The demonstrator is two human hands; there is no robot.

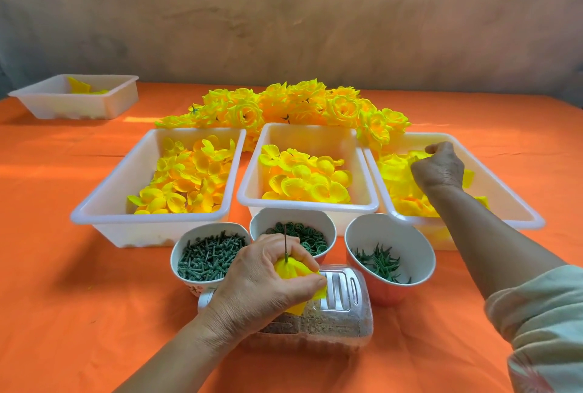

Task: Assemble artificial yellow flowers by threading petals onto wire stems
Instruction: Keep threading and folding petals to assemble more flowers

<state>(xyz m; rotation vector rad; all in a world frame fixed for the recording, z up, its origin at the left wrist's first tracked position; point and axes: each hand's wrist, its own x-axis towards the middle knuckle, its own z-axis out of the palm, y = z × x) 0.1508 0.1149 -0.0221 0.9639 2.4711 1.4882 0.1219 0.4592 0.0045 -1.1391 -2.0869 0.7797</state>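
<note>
While the left hand [265,282] grips a half-made flower [290,269] on its wire [285,241], the right hand [440,168] pinches a petal [421,156] in a tray [492,223]. It is likely light and floppy; hold it near its centre.

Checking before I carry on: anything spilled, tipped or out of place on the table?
Nothing spilled or damaged. Only oddity: the finished flowers lean over the far rim of the right tray.

Head-worn wide view, down onto nearby table [56,313]
</note>
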